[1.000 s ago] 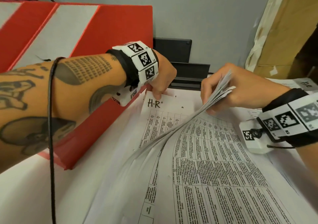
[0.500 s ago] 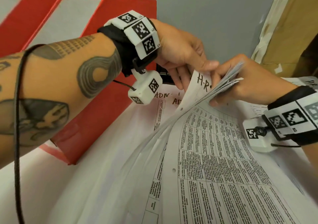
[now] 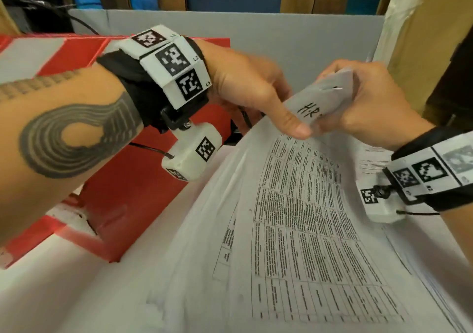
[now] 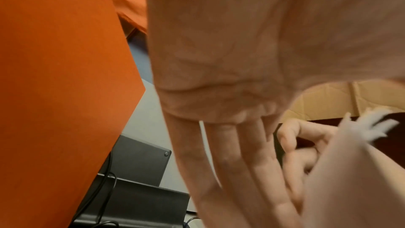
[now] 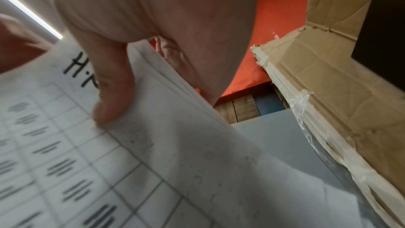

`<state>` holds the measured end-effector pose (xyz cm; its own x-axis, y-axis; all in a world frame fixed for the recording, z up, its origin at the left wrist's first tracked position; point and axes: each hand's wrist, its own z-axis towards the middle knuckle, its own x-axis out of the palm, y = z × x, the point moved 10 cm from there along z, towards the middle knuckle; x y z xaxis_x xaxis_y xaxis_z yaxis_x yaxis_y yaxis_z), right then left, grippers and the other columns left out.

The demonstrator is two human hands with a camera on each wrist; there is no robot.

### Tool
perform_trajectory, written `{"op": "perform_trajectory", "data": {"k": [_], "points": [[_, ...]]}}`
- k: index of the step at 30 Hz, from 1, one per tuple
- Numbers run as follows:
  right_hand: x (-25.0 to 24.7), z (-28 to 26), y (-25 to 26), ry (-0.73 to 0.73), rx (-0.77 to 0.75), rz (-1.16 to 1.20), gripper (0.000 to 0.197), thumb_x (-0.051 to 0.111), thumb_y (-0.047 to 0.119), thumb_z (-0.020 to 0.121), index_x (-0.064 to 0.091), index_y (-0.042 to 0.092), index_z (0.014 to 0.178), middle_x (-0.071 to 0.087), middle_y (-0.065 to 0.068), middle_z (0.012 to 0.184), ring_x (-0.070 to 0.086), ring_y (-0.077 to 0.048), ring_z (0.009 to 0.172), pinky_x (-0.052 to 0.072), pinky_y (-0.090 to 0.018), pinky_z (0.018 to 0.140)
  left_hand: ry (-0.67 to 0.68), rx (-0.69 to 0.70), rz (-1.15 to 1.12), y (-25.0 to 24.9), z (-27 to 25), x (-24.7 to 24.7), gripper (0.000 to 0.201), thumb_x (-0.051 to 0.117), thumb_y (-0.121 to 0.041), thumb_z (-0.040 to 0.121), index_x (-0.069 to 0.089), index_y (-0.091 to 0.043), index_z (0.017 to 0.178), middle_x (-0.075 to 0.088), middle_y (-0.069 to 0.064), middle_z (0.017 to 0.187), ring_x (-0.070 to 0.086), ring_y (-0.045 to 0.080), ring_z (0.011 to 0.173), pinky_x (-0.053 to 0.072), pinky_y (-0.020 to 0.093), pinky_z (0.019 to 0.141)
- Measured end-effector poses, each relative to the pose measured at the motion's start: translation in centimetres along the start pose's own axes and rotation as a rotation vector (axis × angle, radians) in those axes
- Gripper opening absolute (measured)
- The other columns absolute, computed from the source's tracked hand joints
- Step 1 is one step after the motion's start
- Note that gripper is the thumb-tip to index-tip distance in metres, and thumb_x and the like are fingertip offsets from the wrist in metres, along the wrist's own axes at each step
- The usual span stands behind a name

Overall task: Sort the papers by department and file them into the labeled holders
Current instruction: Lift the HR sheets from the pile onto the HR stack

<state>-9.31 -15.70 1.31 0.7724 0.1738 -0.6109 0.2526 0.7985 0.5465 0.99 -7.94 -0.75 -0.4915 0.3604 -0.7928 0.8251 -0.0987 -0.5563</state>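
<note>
A bundle of printed papers (image 3: 307, 230) rises from the table, its top edge bent up between both hands. The front sheet bears a handwritten "H.R" label (image 3: 311, 110). My left hand (image 3: 281, 112) pinches that sheet's top, thumb on its printed face and straight fingers (image 4: 241, 162) behind it. My right hand (image 3: 363, 107) grips the bundle's top right corner, its thumb (image 5: 114, 93) lying over the label (image 5: 81, 68). Red file holders (image 3: 153, 192) stand at the left, beside my left forearm; their labels are hidden.
A grey partition (image 3: 281, 38) closes the back of the desk. A taped cardboard box (image 3: 422, 51) stands at the right. Black stands with cables (image 4: 136, 188) sit behind the red holders. More sheets lie flat under my right wrist (image 3: 371, 163).
My left hand lifted the H.R sheet off the flat pile and brought it against the bundle in my right hand. Both hands have risen, and the view has tilted up.
</note>
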Motion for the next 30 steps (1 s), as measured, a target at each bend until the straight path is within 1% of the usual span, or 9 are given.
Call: {"op": "perform_trajectory", "data": {"k": [3,8,11,13,16,19,22,26,30], "points": [[-2.2,0.7,2.1,-0.063,-0.007,-0.035,0.048,0.092,-0.002,0.061,0.069,0.021,0.097,0.071,0.011,0.101,0.068,0.014,0.086,0.053,-0.008,0.068,-0.203,-0.043,0.13,1.6,-1.2,-2.9,0.04,0.084,-0.04,0.077,0.077,-0.021,0.111,0.08,-0.007,0.101,0.077,0.014,0.093,0.059,0.038,0.093],[-7.0,2.1,4.9,-0.371,-0.062,-0.184,0.052,0.092,0.025,0.067,0.063,0.012,0.108,0.069,0.0,0.117,0.068,-0.012,0.109,0.059,-0.023,0.083,-0.68,0.005,0.018,2.2,-1.7,-7.2,0.034,0.08,-0.042,0.087,0.074,-0.022,0.112,0.077,-0.007,0.101,0.074,0.011,0.089,0.062,0.037,0.085],[-10.2,0.7,3.0,-0.61,0.064,-0.2,0.081,0.084,0.052,0.07,0.048,0.013,0.132,0.056,0.002,0.131,0.057,-0.013,0.12,0.048,-0.021,0.101,-0.931,0.143,-0.092,2.0,-3.2,-9.6,0.045,0.074,-0.049,0.087,0.069,-0.013,0.115,0.071,-0.004,0.095,0.067,0.006,0.07,0.056,0.028,0.061],[-11.9,-1.5,0.8,-0.751,0.15,-0.073,0.093,0.085,0.061,0.066,0.043,0.016,0.136,0.054,0.003,0.134,0.057,-0.012,0.12,0.05,-0.024,0.102,-1.073,0.273,-0.233,1.9,-4.7,-11.0,0.037,0.072,-0.043,0.09,0.067,-0.014,0.113,0.07,-0.008,0.096,0.067,-0.003,0.073,0.051,0.016,0.062],[-10.5,-3.0,-2.4,-0.623,0.296,0.375,0.072,0.086,0.033,0.079,0.048,0.015,0.138,0.064,0.002,0.132,0.067,-0.014,0.115,0.057,-0.033,0.096,-1.135,0.408,-0.364,1.0,-5.6,-11.1,0.009,0.065,-0.026,0.099,0.062,-0.025,0.107,0.068,-0.019,0.1,0.064,-0.019,0.083,0.052,0.008,0.08],[-8.2,-3.2,-1.6,-0.446,0.247,0.571,0.043,0.068,0.002,0.094,0.057,0.008,0.135,0.075,-0.002,0.122,0.073,-0.019,0.11,0.062,-0.038,0.088,-1.125,0.468,-0.518,1.0,-4.3,-10.6,0.032,0.07,-0.038,0.091,0.072,-0.011,0.107,0.078,-0.004,0.102,0.075,0.006,0.093,0.06,0.04,0.09],[-8.6,-3.5,-0.4,-0.594,0.182,0.493,0.03,0.067,0.009,0.097,0.065,0.006,0.127,0.078,0.001,0.113,0.075,-0.015,0.105,0.062,-0.035,0.087,-1.095,0.436,-0.556,1.0,-3.2,-9.7,0.068,0.08,-0.059,0.07,0.069,-0.009,0.116,0.076,-0.001,0.11,0.073,0.016,0.104,0.058,0.047,0.093],[-8.1,-3.5,-1.9,-0.578,0.227,0.521,0.064,0.078,0.054,0.085,0.064,0.013,0.131,0.074,0.002,0.124,0.07,-0.017,0.116,0.055,-0.046,0.102,-1.031,0.387,-0.634,1.7,-1.8,-8.2,0.046,0.087,-0.043,0.072,0.074,-0.017,0.107,0.078,-0.007,0.107,0.072,0.002,0.1,0.056,0.035,0.093],[-5.7,-3.9,-3.7,-0.465,0.276,0.461,0.045,0.078,0.017,0.086,0.065,0.012,0.129,0.075,-0.001,0.121,0.071,-0.02,0.114,0.055,-0.048,0.103,-0.964,0.327,-0.784,5.4,0.3,-5.3,0.054,0.089,-0.033,0.075,0.071,-0.015,0.123,0.078,-0.008,0.111,0.073,0.005,0.104,0.055,0.031,0.098]]}}
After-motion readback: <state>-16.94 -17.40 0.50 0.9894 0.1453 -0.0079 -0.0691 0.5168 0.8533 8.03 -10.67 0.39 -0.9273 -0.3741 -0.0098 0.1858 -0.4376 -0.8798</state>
